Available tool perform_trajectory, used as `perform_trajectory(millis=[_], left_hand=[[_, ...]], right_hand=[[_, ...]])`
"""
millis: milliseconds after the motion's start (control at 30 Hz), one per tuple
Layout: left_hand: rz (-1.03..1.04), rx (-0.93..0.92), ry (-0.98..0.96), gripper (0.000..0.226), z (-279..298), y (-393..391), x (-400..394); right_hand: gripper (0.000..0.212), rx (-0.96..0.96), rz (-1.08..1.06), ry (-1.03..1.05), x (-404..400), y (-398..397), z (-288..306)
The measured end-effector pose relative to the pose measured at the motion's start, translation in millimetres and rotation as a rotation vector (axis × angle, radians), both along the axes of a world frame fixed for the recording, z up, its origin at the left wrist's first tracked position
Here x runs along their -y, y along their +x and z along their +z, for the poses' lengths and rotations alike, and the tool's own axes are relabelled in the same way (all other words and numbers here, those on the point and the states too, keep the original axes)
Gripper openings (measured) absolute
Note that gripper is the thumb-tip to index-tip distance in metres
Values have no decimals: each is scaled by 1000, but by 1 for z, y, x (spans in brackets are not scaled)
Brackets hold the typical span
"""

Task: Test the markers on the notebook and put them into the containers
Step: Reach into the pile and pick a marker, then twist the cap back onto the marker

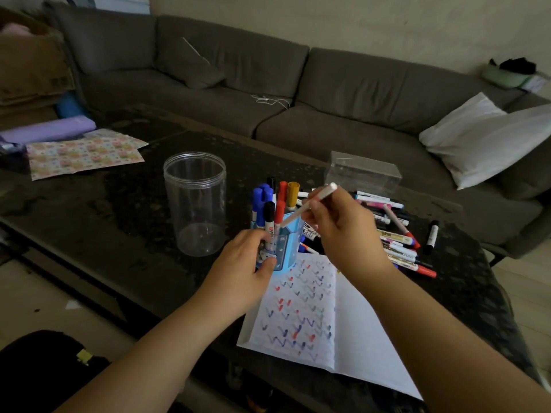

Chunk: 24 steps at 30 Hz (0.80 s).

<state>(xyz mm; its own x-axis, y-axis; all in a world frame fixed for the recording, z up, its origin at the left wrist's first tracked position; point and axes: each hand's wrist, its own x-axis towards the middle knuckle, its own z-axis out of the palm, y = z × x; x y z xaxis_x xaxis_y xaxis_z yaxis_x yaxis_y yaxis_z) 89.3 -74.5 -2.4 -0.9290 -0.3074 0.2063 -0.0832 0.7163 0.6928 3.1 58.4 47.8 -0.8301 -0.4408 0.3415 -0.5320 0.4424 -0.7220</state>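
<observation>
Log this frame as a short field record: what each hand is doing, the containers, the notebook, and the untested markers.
left hand: grips the blue cup, which holds upright markers
right hand: holds a white marker tilted over the blue cup
clear jar: empty, upright, left of the cup
clear box: behind the marker pile
notebook: open, left page covered in coloured zigzag test marks
marker pile: loose on the table, right of the cup

Jar (195,204) left of marker cup (286,251)
</observation>
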Motion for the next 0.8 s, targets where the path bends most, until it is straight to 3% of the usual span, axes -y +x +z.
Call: perform_trajectory(millis=[233,400,633,800], left_hand=[[-9,17,29,43,-9,-3,4],[-13,46,73,41,-18,-5,-2],[-19,54,88,30,-31,-14,-19],[-60,-21,52,26,-37,-35,-41]], right_hand=[[7,-7,17,161,16,-14,-20],[28,-36,14,325,20,-24,-38],[30,42,-125,251,-14,-30,-59],[31,142,-223,358,-45,-48,-85]])
